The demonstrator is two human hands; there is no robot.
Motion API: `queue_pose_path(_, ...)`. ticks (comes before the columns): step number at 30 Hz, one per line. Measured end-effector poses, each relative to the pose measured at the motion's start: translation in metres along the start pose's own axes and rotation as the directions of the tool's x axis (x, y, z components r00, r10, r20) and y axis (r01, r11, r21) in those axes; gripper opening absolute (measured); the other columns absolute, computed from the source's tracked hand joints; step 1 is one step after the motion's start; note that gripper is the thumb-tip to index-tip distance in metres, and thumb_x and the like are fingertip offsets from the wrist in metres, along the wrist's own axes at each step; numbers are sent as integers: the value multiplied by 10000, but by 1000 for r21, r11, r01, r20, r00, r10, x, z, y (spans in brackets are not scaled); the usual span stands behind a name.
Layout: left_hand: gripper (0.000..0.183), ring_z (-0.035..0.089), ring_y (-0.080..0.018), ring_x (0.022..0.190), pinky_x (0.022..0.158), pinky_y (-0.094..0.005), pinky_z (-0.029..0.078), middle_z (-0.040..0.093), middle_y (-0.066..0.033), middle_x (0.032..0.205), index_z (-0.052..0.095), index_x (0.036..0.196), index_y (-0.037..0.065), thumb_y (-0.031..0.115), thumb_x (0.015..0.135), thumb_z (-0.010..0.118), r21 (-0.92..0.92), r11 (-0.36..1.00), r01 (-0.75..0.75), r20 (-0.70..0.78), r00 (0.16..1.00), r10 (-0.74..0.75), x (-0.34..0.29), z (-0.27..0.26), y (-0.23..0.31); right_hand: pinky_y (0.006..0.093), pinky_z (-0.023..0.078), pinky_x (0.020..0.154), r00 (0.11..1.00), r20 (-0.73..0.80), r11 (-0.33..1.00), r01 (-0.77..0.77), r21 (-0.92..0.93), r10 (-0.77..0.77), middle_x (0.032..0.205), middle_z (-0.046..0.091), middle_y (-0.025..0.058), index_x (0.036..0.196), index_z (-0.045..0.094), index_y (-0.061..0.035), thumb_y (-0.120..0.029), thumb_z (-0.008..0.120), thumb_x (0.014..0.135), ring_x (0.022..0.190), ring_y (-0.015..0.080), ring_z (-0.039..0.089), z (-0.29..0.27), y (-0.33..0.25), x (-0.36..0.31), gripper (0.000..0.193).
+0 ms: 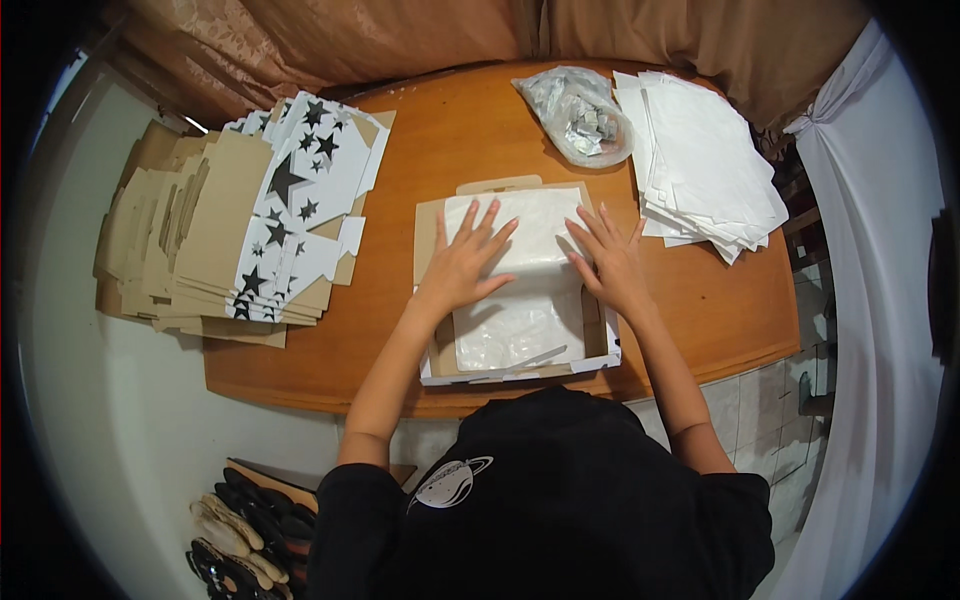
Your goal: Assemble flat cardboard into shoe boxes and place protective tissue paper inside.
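Note:
An open shallow cardboard box [607, 364], white outside and brown inside, lies in front of me with its lid folded back. A thin white sheet [540, 225] spreads over the lid and the box's far part. Its glossy lower portion [515, 330] lies inside the box; whether it is a single piece I cannot tell. My left hand [463, 262] rests on the sheet's left side, fingers spread. On the right edge lies my right hand [612, 262], its fingers also apart. Neither hand grips anything.
Flat brown cardboard boxes [215, 210] are stacked at the left, some showing a white face with black stars [285, 185]. Toward the back stands a clear plastic bag [585, 115] with small silvery pieces. A pile of white sheets [705, 160] lies at the wooden table's [720, 310] right.

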State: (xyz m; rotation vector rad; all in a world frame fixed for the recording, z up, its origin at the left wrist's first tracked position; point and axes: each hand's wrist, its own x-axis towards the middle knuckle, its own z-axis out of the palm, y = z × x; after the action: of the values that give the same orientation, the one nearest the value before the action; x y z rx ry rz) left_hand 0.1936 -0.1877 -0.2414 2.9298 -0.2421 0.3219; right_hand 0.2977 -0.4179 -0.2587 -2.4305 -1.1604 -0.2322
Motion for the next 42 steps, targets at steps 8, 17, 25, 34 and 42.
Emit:
queue_pose_path(8, 464, 355, -295, 1273, 1014, -584, 226, 425, -111, 1347, 478, 1267, 99, 323, 863, 516, -98, 989, -114, -150, 984, 98, 142, 57, -8, 457, 345, 977, 949, -285, 987, -106, 117, 136, 1239, 497, 139, 1152, 543, -67, -108, 543, 811, 1156, 347, 458, 27, 66, 60, 343)
queue_pose_path(17, 504, 303, -273, 1306, 1044, -601, 136, 363, -73, 1398, 409, 1323, 125, 421, 926, 318, 16, 996, -83, 369, 926, 72, 224, 107, -33, 413, 469, 808, 944, -218, 962, -214, 172, 249, 1080, 560, 177, 1074, 547, -3, 4, 515, 770, 963, 355, 559, 95, 142, 125, 305)
queue_pose_path(25, 575, 203, -263, 1350, 1033, -645, 18, 265, -31, 1453, 370, 1355, 164, 512, 925, 215, 32, 998, 61, 545, 835, -69, 221, 108, -32, 471, 459, 747, 809, -127, 816, -554, 164, 574, 937, 592, 206, 1044, 529, -38, -68, 570, 769, 864, 388, 578, 110, 146, 161, 281)
queue_pose_path(34, 530, 267, -294, 1323, 1023, -651, 80, 322, -61, 1424, 403, 1329, 127, 454, 916, 343, -54, 992, 111, 383, 920, -82, 199, 76, -39, 410, 469, 687, 821, -242, 855, -480, 199, 517, 854, 610, 175, 995, 549, -56, -29, 567, 777, 805, 345, 600, 74, 148, 143, 221)
queue_pose_path(42, 513, 324, -315, 1292, 1024, -638, 116, 357, -72, 1404, 438, 1306, 128, 410, 878, 457, -34, 999, -11, 143, 990, 16, 121, 18, -50, 285, 456, 612, 834, -323, 793, -203, 574, 448, 777, 614, 108, 1029, 558, -33, -8, 553, 811, 679, 165, 589, 24, 97, 110, 220)
